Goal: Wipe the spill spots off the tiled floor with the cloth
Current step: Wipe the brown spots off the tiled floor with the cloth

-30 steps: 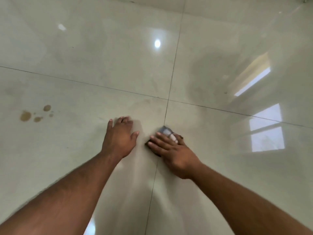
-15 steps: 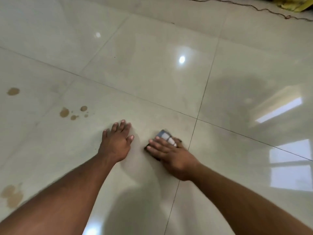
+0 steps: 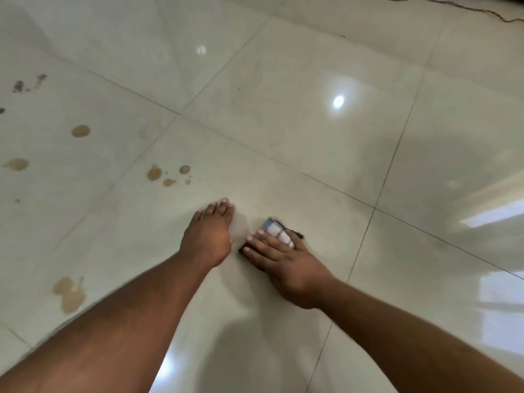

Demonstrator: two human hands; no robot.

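My right hand point(image 3: 283, 259) presses flat on a small blue-and-white checked cloth point(image 3: 276, 229) on the glossy cream tiled floor point(image 3: 283, 143); only the cloth's far end shows past my fingers. My left hand point(image 3: 208, 235) rests palm down on the tile just left of the cloth, holding nothing. A cluster of brown spill spots point(image 3: 167, 174) lies a short way beyond and left of my left hand. More spots sit further left: a round one point(image 3: 80, 131), another point(image 3: 17, 164) and a larger smeared patch point(image 3: 69, 293) near my left forearm.
Dark specks point(image 3: 28, 83) mark the floor at the far left. A thin dark cord point(image 3: 453, 5) trails across the top right. Bright light reflections point(image 3: 338, 101) gleam on the tiles, and grout lines cross near my right hand.
The view has swung left and up, bringing more spill spots into view on the left. Both hands stay pressed to the floor, and the cloth has slid left, away from the tile joint.
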